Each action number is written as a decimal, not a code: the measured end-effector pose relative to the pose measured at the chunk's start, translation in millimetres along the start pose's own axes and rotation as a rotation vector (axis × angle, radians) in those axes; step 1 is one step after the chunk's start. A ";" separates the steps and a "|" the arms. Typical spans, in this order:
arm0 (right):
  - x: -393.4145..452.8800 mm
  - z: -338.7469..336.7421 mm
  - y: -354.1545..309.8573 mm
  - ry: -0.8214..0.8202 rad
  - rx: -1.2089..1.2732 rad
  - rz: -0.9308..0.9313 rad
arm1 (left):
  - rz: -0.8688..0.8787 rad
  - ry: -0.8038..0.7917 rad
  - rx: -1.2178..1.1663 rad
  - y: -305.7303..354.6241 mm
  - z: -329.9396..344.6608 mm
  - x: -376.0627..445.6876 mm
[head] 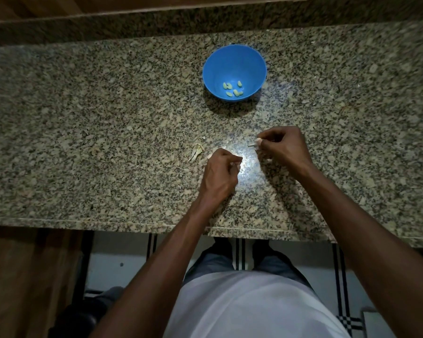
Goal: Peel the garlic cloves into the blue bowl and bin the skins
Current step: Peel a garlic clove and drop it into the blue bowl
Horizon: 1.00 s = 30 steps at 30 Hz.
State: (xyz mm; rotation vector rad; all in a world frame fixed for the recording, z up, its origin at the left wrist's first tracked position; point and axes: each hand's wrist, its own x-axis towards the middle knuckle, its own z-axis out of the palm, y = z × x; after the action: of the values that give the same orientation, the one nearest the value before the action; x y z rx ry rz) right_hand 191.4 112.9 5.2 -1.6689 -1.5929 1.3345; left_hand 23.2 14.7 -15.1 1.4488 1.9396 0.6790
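Observation:
A blue bowl [234, 60] stands on the granite counter [108, 118], with several peeled garlic cloves [233, 89] lying in its bottom. Nearer me, my right hand [282, 148] pinches a small pale piece of garlic or skin [253, 143] at its fingertips, just above the counter. My left hand [221, 173] is curled to the left of it; its fingers seem to hold a small garlic clove, mostly hidden. Loose garlic skins [196, 152] lie on the counter just left of my left hand.
A raised granite ledge [156, 23] runs along the back of the counter. The counter's front edge [132, 223] is close to my body. Below it are a tiled floor and a dark object [83, 315] at the lower left.

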 end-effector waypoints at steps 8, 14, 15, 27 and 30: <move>14.2 -3.3 -5.5 0.030 -0.154 -0.066 | -0.097 0.060 -0.070 -1.0 -22.9 0.5; 45.6 -10.0 -19.9 0.072 -0.235 -0.110 | -0.065 0.023 -0.104 -4.7 -26.2 10.0; 48.2 -10.1 -21.4 0.066 -0.245 -0.113 | -0.042 0.015 -0.095 -5.1 -24.8 11.2; 16.2 12.1 -7.0 -0.037 -0.422 -0.265 | 0.076 0.199 -0.001 -17.8 -42.7 42.8; -1.3 29.2 7.2 -0.098 -0.575 -0.349 | 0.119 0.138 0.123 -13.3 -50.5 65.4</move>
State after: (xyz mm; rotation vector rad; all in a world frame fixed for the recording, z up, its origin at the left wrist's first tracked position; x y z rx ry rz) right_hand 169.7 102.1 -12.6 -1.5237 -2.3574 0.8357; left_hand -36.2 72.2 -1.6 1.6417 2.0433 0.7420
